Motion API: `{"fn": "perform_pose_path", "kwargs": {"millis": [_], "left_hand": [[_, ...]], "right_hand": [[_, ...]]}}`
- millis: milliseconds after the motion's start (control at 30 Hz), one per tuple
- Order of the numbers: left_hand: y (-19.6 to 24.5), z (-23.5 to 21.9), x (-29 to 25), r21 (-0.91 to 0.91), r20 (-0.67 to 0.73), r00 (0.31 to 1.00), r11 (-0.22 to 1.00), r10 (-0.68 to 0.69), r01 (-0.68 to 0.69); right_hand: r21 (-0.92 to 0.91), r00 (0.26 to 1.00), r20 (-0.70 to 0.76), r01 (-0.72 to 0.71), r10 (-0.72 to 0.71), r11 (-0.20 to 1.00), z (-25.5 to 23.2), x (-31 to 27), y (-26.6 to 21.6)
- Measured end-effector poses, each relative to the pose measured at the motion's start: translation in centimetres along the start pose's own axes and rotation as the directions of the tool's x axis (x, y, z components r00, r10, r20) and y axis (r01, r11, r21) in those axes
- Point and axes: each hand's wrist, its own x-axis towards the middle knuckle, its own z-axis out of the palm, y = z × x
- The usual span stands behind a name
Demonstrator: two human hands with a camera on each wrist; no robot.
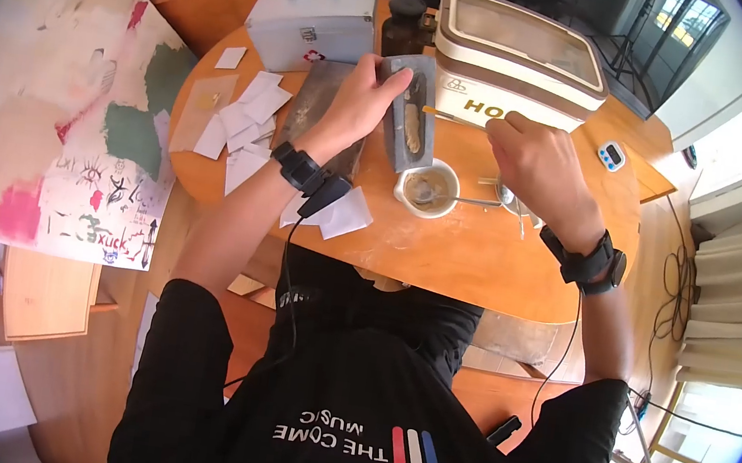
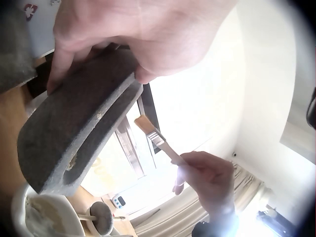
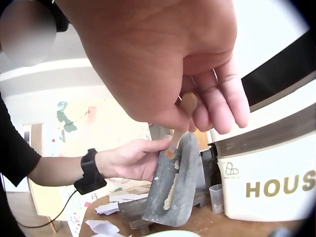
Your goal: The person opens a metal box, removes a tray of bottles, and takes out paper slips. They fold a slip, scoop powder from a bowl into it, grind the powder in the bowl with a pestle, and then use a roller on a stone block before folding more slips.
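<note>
My left hand [image 1: 364, 104] grips the upper end of a grey block [image 1: 391, 136], holding it tilted above the table. A long hollow in its face contains pale, crusty material [image 1: 414, 130]. The fingers behind the block are partly hidden in the head view. Between thumb and fingers, my right hand [image 1: 539, 165] pinches a flat paintbrush [image 2: 169, 150] with tan bristles and a wooden handle. In the left wrist view its bristles point toward the block, with a gap between. Below the block stands a white bowl [image 1: 455, 179] of pale paste with a metal spoon [image 1: 478, 202] in it.
A silver metal case [image 1: 313, 27], a dark jar [image 1: 406, 25] and a cream storage box [image 1: 522, 83] line the back. White papers [image 1: 251, 113] and a grey slab [image 1: 314, 93] lie left. A small timer [image 1: 611, 155] sits right.
</note>
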Motion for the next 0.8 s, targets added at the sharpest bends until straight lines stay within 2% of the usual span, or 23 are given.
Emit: {"fn": "perform_pose_path", "kwargs": {"millis": [100,200,267,367,567,667,767,800], "left_hand": [[0.6,1.1,-0.4,-0.006,0.041,0.999,1.0,-0.003,0.003],[0.8,1.7,-1.0,-0.011,0.06,0.998,1.0,-0.001,0.001],[0.9,2.1,-1.7,-0.033,0.046,0.999,0.999,-0.017,0.019],[0.6,2.8,-2.5,0.08,0.017,0.999,0.996,0.048,-0.049],[1.6,3.6,-3.2,0.039,0.037,0.99,0.99,0.136,-0.138],[2.6,3.7,-3.5,0.136,0.056,0.983,0.974,0.175,-0.181],[1.8,4.2,-3.4,0.152,0.002,0.951,0.94,0.308,-0.304],[1.6,4.3,-3.6,0.147,0.001,0.95,0.94,0.313,-0.309]], "right_hand": [[-0.18,0.994,-0.045,0.092,-0.102,0.979,-0.2,0.0,-0.4],[-0.247,0.983,-0.097,0.13,-0.159,0.96,0.1,-0.1,-1.3],[-0.225,0.977,-0.123,0.145,-0.176,0.963,0.7,-0.8,-2.0],[-0.198,0.964,-0.166,0.172,-0.206,0.965,1.6,-1.5,-2.8],[-0.269,0.974,-0.07,0.19,-0.216,0.944,4.7,-3.9,-3.6],[-0.198,0.974,-0.056,0.206,-0.221,0.958,5.9,-5.3,-4.3],[-0.141,0.978,0.003,0.205,-0.207,0.968,5.5,-6.2,-4.2],[-0.152,0.98,-0.031,0.192,-0.199,0.97,5.2,-6.0,-4.2]]}}
